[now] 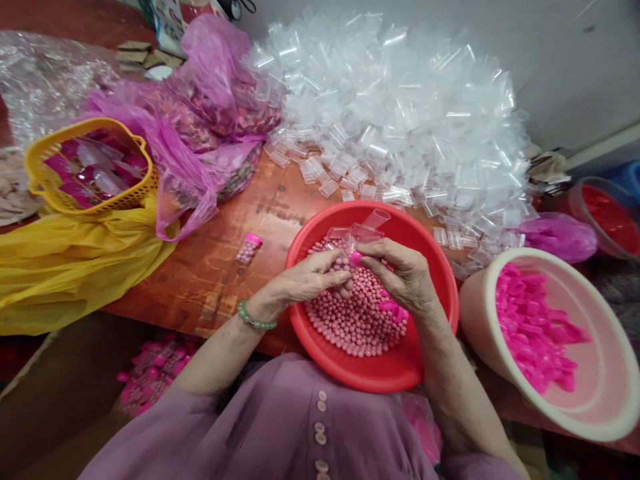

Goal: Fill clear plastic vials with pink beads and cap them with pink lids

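Note:
Over a red basin (443, 287) of pink beads (355, 327), my two hands meet. My left hand (325, 277), with a green bead bracelet (256, 322) on its wrist, is closed around a small clear plastic tube (345, 245), which its fingers partly hide. Between thumb and fingers, my right hand (400, 270) pinches a bright pink cap (357, 258) at the end of that tube. Whether the cap is seated cannot be seen. More clear tubes (376, 219) lie at the basin's far side, and loose pink caps (395, 310) rest on the beads below my right hand.
A capped tube of beads (249, 249) lies left of the basin. Clear tubes (400, 113) are heaped behind it. To the right stands a white tub (607, 347) of pink caps. Leftward are purple bags (200, 147) and a yellow basket (107, 205); below, a box (55, 393) holds filled tubes.

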A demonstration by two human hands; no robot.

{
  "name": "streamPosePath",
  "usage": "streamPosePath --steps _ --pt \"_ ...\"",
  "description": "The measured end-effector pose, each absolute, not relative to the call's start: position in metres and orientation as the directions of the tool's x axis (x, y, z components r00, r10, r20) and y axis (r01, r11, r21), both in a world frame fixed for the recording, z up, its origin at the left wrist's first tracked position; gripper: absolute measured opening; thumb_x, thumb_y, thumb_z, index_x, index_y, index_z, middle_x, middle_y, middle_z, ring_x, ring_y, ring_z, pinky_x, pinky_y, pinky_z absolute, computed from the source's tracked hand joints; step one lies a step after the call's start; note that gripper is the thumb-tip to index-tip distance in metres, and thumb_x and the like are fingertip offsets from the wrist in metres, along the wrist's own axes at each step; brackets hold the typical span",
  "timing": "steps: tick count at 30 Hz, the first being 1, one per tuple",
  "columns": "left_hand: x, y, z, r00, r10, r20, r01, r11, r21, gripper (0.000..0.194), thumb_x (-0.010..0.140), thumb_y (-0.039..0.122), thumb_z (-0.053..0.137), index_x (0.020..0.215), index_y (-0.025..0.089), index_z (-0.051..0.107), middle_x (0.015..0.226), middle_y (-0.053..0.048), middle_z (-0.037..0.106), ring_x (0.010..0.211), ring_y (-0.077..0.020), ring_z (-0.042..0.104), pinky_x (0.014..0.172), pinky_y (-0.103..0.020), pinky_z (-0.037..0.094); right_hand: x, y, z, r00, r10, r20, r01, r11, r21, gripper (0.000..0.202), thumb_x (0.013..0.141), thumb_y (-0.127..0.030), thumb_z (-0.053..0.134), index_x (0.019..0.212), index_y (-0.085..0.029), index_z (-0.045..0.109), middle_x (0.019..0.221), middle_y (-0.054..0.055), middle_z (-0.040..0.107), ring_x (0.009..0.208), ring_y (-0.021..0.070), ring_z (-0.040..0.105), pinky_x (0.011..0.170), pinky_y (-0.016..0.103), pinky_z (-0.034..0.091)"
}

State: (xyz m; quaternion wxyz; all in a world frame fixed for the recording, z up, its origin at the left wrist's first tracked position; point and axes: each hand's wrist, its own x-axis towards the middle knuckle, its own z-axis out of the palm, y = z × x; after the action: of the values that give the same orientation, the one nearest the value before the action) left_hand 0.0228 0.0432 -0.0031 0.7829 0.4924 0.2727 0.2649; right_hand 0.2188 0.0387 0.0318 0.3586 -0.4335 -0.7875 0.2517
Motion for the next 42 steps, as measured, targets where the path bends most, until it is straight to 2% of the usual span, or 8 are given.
streamPosePath --steps 4,7,11,16,24,30,38,42 --pt "0.023 0.044 -0.005 0.703 0.691 -0.168 -0.087 0.318 0.944 0.032 0.086 0.044 0.064 0.094 0.015 0.054 0.078 -0.001 0.058 0.069 -0.0130 0.057 0.069 -0.030 0.046 0.226 0.037 0.044 -0.470 0.845 0.254 0.606 0.518 -0.603 0.014 0.091 -0.027 0.061 0.099 -0.024 0.072 0.087 0.004 0.072 0.079 0.0168 0.068 0.071 0.030 0.053" --pt "0.023 0.044 -0.004 0.681 0.716 -0.156 -0.076 0.280 0.957 0.028 0.088 0.042 0.061 0.089 0.015 0.054 0.078 -0.001 0.057 0.071 -0.0118 0.055 0.070 -0.029 0.045 0.229 0.035 0.048 -0.417 0.874 0.251 0.672 0.482 -0.562 0.015 0.091 -0.027 0.061 0.101 -0.025 0.072 0.091 0.005 0.072 0.081 0.0178 0.068 0.074 0.031 0.054" --pt "0.023 0.044 -0.001 0.689 0.702 -0.179 -0.118 0.353 0.928 0.025 0.087 0.038 0.064 0.088 0.016 0.053 0.080 -0.001 0.060 0.075 -0.0119 0.059 0.075 -0.028 0.047 0.221 0.033 0.042 -0.206 0.931 0.303 0.585 0.365 -0.724 0.011 0.088 -0.027 0.065 0.096 -0.024 0.073 0.087 0.003 0.074 0.079 0.0167 0.068 0.076 0.032 0.055" --pt "0.023 0.044 0.003 0.687 0.705 -0.176 -0.232 0.443 0.866 0.030 0.083 0.033 0.070 0.101 0.014 0.057 0.083 -0.001 0.062 0.077 -0.0111 0.061 0.079 -0.028 0.049 0.199 0.028 0.032 0.031 0.983 0.182 0.308 0.164 -0.937 0.012 0.085 -0.030 0.070 0.094 -0.023 0.073 0.091 0.001 0.076 0.085 0.0165 0.070 0.082 0.033 0.056" --pt "0.022 0.044 -0.004 0.709 0.693 -0.132 -0.330 0.491 0.806 0.041 0.081 0.031 0.073 0.117 0.016 0.061 0.088 -0.002 0.063 0.080 -0.0116 0.062 0.082 -0.029 0.050 0.185 0.027 0.020 0.073 0.975 0.212 0.345 0.175 -0.922 0.013 0.086 -0.032 0.068 0.093 -0.022 0.073 0.088 0.001 0.075 0.083 0.0160 0.069 0.080 0.031 0.055" --pt "0.019 0.047 -0.005 0.721 0.667 -0.189 -0.420 0.637 0.646 0.033 0.078 0.037 0.076 0.095 0.012 0.066 0.084 -0.004 0.064 0.074 -0.0126 0.062 0.076 -0.030 0.054 0.182 0.033 0.018 0.073 0.978 0.196 0.345 0.160 -0.925 0.011 0.085 -0.031 0.068 0.090 -0.021 0.072 0.085 0.000 0.075 0.080 0.0152 0.068 0.078 0.030 0.054" --pt "0.022 0.050 -0.006 0.675 0.697 -0.242 -0.442 0.645 0.624 0.043 0.083 0.053 0.066 0.083 0.010 0.064 0.073 -0.007 0.065 0.065 -0.0144 0.062 0.065 -0.030 0.056 0.174 0.036 0.017 0.115 0.973 0.198 0.316 0.153 -0.936 0.011 0.084 -0.032 0.069 0.086 -0.021 0.071 0.082 0.000 0.075 0.076 0.0149 0.068 0.073 0.029 0.054" --pt "0.021 0.049 -0.001 0.693 0.693 -0.196 -0.449 0.628 0.635 0.033 0.079 0.041 0.074 0.087 0.011 0.063 0.075 -0.003 0.061 0.067 -0.0105 0.059 0.067 -0.025 0.054 0.174 0.037 0.018 0.082 0.973 0.216 0.330 0.178 -0.927 0.009 0.084 -0.029 0.069 0.087 -0.021 0.071 0.083 0.001 0.076 0.078 0.0151 0.069 0.075 0.029 0.055"
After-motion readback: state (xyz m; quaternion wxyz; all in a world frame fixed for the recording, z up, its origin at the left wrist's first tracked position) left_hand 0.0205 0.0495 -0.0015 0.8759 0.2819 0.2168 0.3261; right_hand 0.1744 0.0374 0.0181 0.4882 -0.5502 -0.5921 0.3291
